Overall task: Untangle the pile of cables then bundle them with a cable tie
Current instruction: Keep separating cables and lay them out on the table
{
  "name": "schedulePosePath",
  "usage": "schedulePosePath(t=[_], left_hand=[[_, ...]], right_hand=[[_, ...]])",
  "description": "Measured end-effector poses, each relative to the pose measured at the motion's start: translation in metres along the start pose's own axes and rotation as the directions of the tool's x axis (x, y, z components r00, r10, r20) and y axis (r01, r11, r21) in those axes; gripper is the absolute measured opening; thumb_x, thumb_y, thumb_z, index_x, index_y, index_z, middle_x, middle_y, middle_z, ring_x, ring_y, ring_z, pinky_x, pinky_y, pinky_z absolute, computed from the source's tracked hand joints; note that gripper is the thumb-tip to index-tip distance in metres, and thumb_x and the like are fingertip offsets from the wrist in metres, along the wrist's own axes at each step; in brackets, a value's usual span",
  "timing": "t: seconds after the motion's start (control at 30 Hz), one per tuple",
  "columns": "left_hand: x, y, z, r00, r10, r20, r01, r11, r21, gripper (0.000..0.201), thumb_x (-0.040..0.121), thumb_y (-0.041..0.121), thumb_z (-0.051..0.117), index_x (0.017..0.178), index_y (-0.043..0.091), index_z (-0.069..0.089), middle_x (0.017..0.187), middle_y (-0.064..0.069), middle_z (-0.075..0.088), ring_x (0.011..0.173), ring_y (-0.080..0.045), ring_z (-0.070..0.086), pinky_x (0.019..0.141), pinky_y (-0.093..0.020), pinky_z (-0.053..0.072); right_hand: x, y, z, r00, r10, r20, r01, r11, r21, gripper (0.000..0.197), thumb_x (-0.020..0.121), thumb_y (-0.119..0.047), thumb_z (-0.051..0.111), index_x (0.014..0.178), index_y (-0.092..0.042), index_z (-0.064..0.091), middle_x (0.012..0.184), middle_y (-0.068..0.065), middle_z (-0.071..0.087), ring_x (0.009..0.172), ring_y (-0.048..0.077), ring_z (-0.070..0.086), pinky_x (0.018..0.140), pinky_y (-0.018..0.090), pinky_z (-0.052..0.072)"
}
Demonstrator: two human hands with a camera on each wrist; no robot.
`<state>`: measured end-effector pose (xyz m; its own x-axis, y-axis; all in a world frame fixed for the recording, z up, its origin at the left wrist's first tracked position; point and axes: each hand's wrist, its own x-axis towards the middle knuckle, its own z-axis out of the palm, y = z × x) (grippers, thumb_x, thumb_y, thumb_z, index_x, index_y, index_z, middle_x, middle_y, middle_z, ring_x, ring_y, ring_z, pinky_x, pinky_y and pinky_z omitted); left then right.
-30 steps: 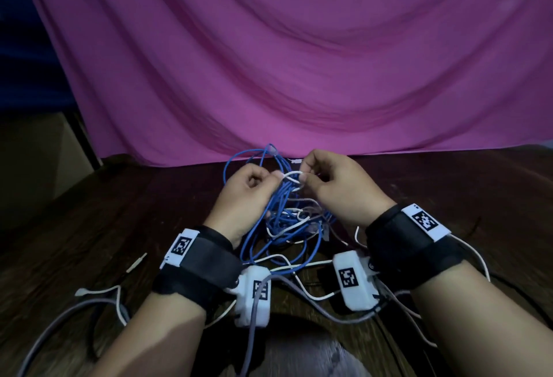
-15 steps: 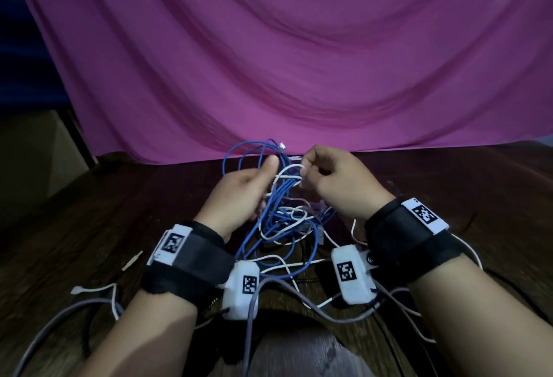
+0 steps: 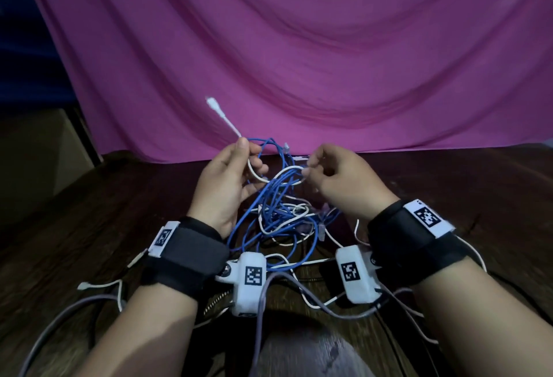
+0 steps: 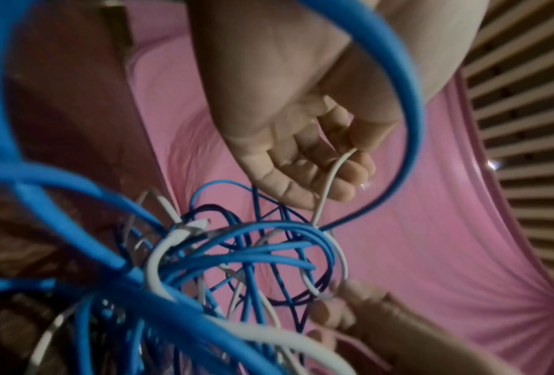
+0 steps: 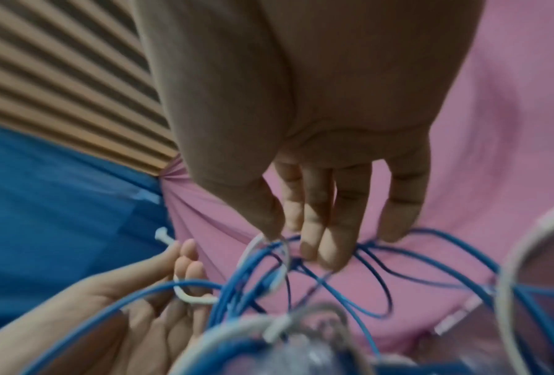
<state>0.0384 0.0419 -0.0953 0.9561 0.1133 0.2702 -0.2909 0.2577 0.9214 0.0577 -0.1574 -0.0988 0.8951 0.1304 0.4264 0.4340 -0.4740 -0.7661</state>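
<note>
A tangle of blue cables [image 3: 279, 215] and thin white cables hangs between my hands above the dark wooden table [image 3: 89, 227]. My left hand [image 3: 230, 179] pinches a white cable [image 3: 254, 171] near its end, and the white plug [image 3: 213, 104] sticks up to the upper left. In the left wrist view the white cable [image 4: 328, 182] runs from my fingers [image 4: 346, 177] down into the blue loops [image 4: 269, 253]. My right hand [image 3: 335, 179] pinches a white loop [image 3: 291, 168] of the same tangle. The right wrist view shows that loop [image 5: 253, 247] at my fingertips [image 5: 314, 243].
A pink cloth [image 3: 299, 47] hangs behind the table. A white cable tie [image 3: 98, 285] and a grey cable [image 3: 59, 313] lie at the near left. Wrist camera units [image 3: 250, 282] with their own leads hang under both wrists.
My left hand has drawn the white cable's plug end out of the tangle, up and to the left. The hands have moved apart and the blue loops have spread.
</note>
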Motion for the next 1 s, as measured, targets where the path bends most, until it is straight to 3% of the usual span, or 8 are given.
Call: schedulePosePath(t=[0.1, 0.2, 0.4, 0.5, 0.63, 0.7, 0.83, 1.0], left_hand=[[-0.005, 0.005, 0.008, 0.984, 0.178, 0.004, -0.176, 0.968, 0.181, 0.027, 0.103, 0.032, 0.058, 0.086, 0.022, 0.076, 0.070, 0.004, 0.060, 0.068, -0.011, 0.063, 0.066, -0.025, 0.055], [-0.009, 0.003, 0.015, 0.935, 0.321, 0.147, -0.354, 0.842, 0.408, 0.020, 0.100, 0.019, 0.064, 0.086, 0.019, 0.079, 0.073, 0.006, 0.072, 0.069, -0.005, 0.064, 0.068, -0.022, 0.052], [-0.011, -0.006, 0.013, 0.950, 0.196, 0.243, -0.287, 0.854, 0.435, 0.027, 0.098, 0.043, 0.061, 0.092, 0.023, 0.078, 0.087, 0.003, 0.077, 0.082, -0.005, 0.068, 0.081, -0.024, 0.053], [-0.005, -0.019, 0.004, 0.968, 0.098, 0.232, -0.220, 0.779, 0.587, 0.025, 0.106, 0.032, 0.053, 0.102, 0.018, 0.074, 0.095, -0.006, 0.076, 0.089, -0.020, 0.069, 0.092, -0.039, 0.053], [-0.002, -0.027, -0.003, 0.935, 0.117, 0.335, -0.335, 0.604, 0.723, 0.015, 0.096, 0.017, 0.066, 0.082, 0.019, 0.071, 0.072, 0.014, 0.068, 0.068, 0.004, 0.056, 0.070, -0.021, 0.045], [0.000, -0.028, -0.005, 0.943, 0.127, 0.308, -0.318, 0.617, 0.720, 0.020, 0.097, 0.013, 0.064, 0.078, 0.020, 0.067, 0.069, 0.011, 0.064, 0.066, 0.001, 0.052, 0.068, -0.023, 0.043], [0.000, -0.029, -0.005, 0.979, 0.058, 0.196, -0.165, 0.787, 0.594, 0.024, 0.106, 0.018, 0.052, 0.083, 0.019, 0.059, 0.072, -0.007, 0.051, 0.067, -0.017, 0.043, 0.067, -0.033, 0.037], [-0.004, -0.027, -0.003, 0.947, 0.102, 0.306, -0.274, 0.752, 0.599, 0.020, 0.107, 0.028, 0.051, 0.091, 0.018, 0.060, 0.074, 0.009, 0.051, 0.070, -0.004, 0.044, 0.070, -0.028, 0.039]], right_hand=[[0.000, -0.022, -0.006, 0.988, -0.100, -0.115, 0.101, 0.995, 0.003, 0.018, 0.090, -0.037, 0.072, 0.092, -0.021, 0.063, 0.065, -0.006, 0.060, 0.058, 0.006, 0.050, 0.060, 0.027, 0.042], [-0.008, -0.049, -0.006, 0.990, -0.140, 0.015, 0.133, 0.966, 0.224, 0.020, 0.093, -0.043, 0.069, 0.103, -0.027, 0.069, 0.070, 0.008, 0.062, 0.061, 0.011, 0.054, 0.060, 0.031, 0.045], [-0.010, -0.054, -0.007, 0.999, -0.024, -0.033, 0.035, 0.928, 0.370, 0.023, 0.103, -0.019, 0.057, 0.096, -0.002, 0.070, 0.081, 0.010, 0.066, 0.070, 0.018, 0.063, 0.070, 0.038, 0.055], [-0.006, -0.051, -0.017, 0.999, -0.010, -0.037, 0.025, 0.900, 0.436, 0.024, 0.103, -0.017, 0.057, 0.098, 0.002, 0.070, 0.084, 0.015, 0.068, 0.074, 0.020, 0.067, 0.073, 0.037, 0.059], [-0.006, -0.044, -0.020, 0.988, -0.038, 0.146, -0.025, 0.912, 0.410, 0.012, 0.098, -0.012, 0.065, 0.106, -0.008, 0.073, 0.098, 0.016, 0.075, 0.086, 0.022, 0.074, 0.080, 0.047, 0.060], [-0.006, -0.036, -0.020, 0.970, -0.012, 0.244, -0.051, 0.966, 0.252, 0.015, 0.091, -0.022, 0.076, 0.105, -0.018, 0.071, 0.094, 0.010, 0.076, 0.087, 0.033, 0.074, 0.082, 0.061, 0.058], [-0.006, -0.016, -0.015, 0.947, 0.084, 0.311, -0.125, 0.986, 0.113, 0.031, 0.080, -0.015, 0.086, 0.092, -0.015, 0.057, 0.076, 0.004, 0.062, 0.065, 0.020, 0.057, 0.065, 0.040, 0.048], [-0.004, -0.002, -0.002, 0.984, 0.114, 0.140, -0.128, 0.988, 0.092, 0.013, 0.085, -0.008, 0.078, 0.087, -0.011, 0.065, 0.070, 0.002, 0.063, 0.060, 0.014, 0.054, 0.063, 0.036, 0.046]])
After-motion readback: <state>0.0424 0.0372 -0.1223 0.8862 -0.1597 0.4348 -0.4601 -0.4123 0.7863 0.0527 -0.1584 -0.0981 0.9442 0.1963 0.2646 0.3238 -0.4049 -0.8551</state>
